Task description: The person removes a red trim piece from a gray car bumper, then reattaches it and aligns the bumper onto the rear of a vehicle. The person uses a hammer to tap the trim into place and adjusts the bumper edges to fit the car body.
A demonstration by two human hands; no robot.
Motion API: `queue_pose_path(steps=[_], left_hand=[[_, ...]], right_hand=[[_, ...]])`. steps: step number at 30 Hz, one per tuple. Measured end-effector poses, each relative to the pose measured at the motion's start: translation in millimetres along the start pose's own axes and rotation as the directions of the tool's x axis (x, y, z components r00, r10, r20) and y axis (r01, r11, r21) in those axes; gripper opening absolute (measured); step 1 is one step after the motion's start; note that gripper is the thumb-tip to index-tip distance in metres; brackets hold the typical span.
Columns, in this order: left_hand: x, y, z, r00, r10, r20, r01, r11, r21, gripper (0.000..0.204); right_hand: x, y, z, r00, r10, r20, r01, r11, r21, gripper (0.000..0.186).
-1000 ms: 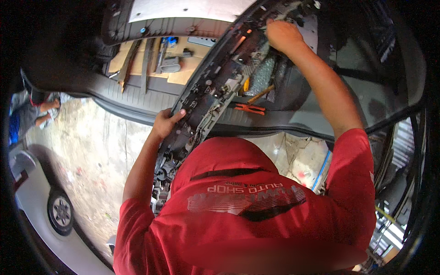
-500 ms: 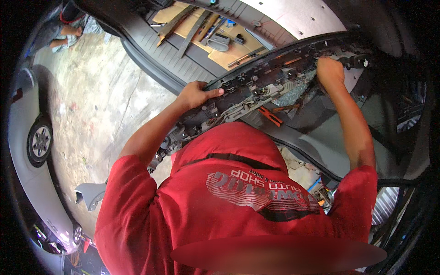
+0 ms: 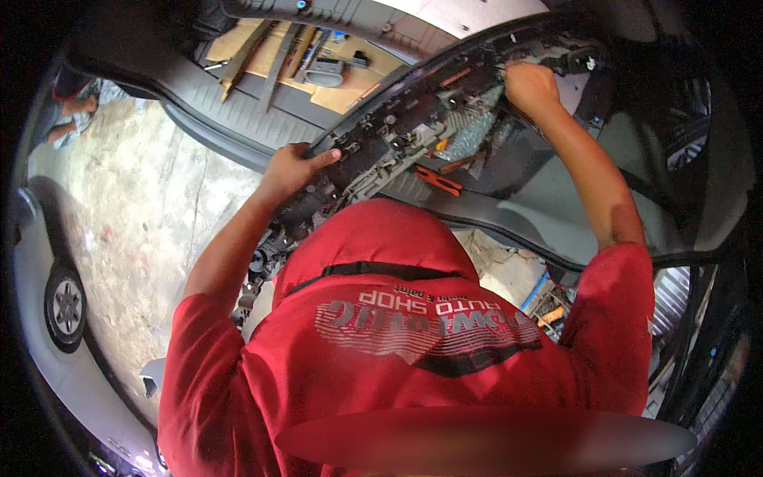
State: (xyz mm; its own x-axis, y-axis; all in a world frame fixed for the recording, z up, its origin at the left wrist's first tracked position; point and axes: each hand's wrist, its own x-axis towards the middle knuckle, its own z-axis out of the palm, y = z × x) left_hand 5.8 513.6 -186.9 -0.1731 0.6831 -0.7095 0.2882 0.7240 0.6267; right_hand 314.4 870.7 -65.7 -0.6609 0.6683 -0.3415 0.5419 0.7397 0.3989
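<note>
A long black car trim panel (image 3: 429, 95) with clips, wiring and grey brackets lies diagonally across an open car's cargo area, above my red-shirted torso. My left hand (image 3: 296, 167) is wrapped round its edge at the lower left, thumb on top. My right hand (image 3: 531, 87) is closed on the panel toward its upper right end, fingertips mostly hidden. Between my hands, just right of the panel, are orange-handled pliers (image 3: 439, 181), bubble wrap (image 3: 469, 139) and a wooden-handled tool (image 3: 459, 164).
Cardboard (image 3: 350, 95) with wooden and metal strips and a grey part lies in the cargo area (image 3: 222, 119). A light-coloured trim piece (image 3: 445, 17) is behind. Another person's hands (image 3: 83, 106) show at far left, above a concrete floor (image 3: 135, 191) and parked silver car (image 3: 48, 381).
The view has swung back and forth. Since half a second ago the panel and both hands appear higher and further left, the panel at a steeper slant. Both hands stay on it.
</note>
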Motion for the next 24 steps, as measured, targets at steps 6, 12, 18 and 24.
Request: queue_pose_path(steps=[6, 12, 18, 24], left_hand=[[6, -16, 5, 0.996, 0.025, -0.082, -0.026, 1.000, -0.011, 0.082], [14, -24, -4, 0.982, -0.003, 0.189, 0.070, 0.935, -0.349, 0.061], [8, -33, -15, 0.993, -0.112, 0.037, 0.117, 0.967, -0.224, 0.072], [9, -40, -24, 0.996, -0.059, 0.073, 0.076, 0.960, -0.270, 0.070]], right_hand=[[9, -4, -7, 0.973, 0.166, 0.159, -0.189, 0.972, 0.138, 0.031], [-33, -2, 42, 0.901, 0.406, -0.154, -0.198, 0.699, 0.687, 0.040], [-130, -78, 235, 0.606, 0.698, 0.382, -0.592, 0.075, 0.803, 0.042], [-116, -146, 382, 0.273, 0.664, 0.696, -0.738, -0.319, 0.594, 0.077]])
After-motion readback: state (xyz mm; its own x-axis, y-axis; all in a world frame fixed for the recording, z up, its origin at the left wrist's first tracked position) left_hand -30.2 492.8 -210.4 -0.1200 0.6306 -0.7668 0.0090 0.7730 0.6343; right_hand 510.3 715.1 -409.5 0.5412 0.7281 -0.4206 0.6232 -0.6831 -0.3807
